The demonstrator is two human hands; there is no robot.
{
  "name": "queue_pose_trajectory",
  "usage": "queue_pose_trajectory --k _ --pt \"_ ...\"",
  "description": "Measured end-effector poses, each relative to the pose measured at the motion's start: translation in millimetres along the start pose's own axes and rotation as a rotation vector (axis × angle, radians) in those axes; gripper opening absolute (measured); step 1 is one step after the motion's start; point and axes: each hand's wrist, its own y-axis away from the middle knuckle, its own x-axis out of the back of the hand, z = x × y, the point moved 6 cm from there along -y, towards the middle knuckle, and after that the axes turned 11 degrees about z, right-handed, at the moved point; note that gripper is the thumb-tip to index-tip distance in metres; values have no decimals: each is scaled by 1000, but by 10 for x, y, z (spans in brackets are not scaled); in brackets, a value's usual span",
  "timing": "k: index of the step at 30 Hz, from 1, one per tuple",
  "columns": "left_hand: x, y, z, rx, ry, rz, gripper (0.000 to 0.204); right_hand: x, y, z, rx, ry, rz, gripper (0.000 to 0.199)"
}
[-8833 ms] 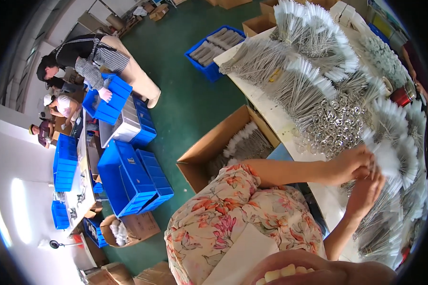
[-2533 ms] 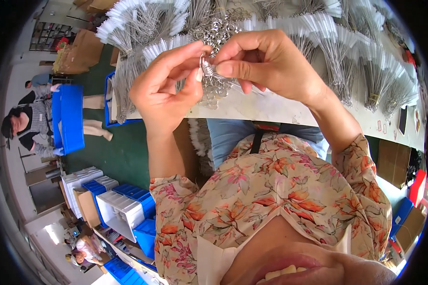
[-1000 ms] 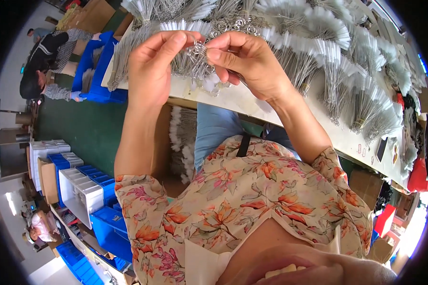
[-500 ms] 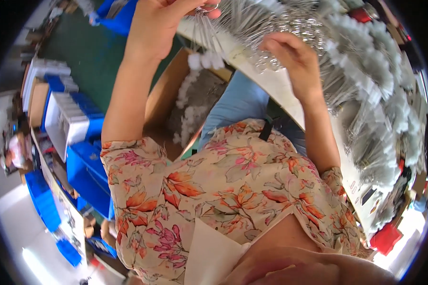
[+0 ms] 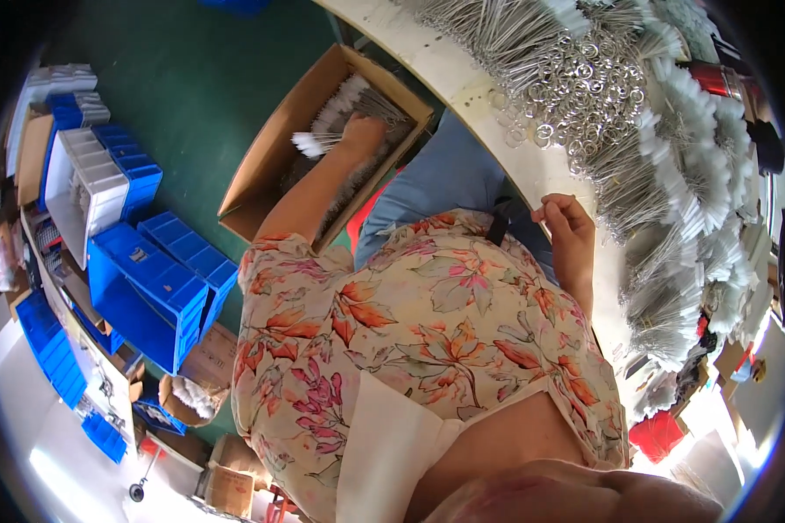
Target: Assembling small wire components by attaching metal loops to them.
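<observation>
Left hand (image 5: pixel 364 137) fingers buried in cardboard box (image 5: pixel 270 152); grip hidden.

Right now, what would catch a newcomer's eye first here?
Heaps of silvery metal wire pieces with white tags cover the pale worktable at upper right, with a cluster of shiny metal rings among them. The left hand reaches down into an open brown cardboard box on the green floor, beside bright blue plastic bins.

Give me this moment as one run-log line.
left hand: in cardboard box, on wire bundles | right hand: loosely curled at table edge | ring pile: on table
</observation>
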Motion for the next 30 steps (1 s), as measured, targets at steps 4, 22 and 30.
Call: queue_pose_trajectory --k 4,22,30 --pt "-466 -208 -269 223 109 -103 19 127 -12 -91 25 -80 4 13" --pt "3710 -3331 1228 -245 616 512 21 1735 -910 -1340 411 172 206 16" --pt "3015 -4619 1163 -138 3 309 18 2467 -1787 -1831 497 527 330 16"
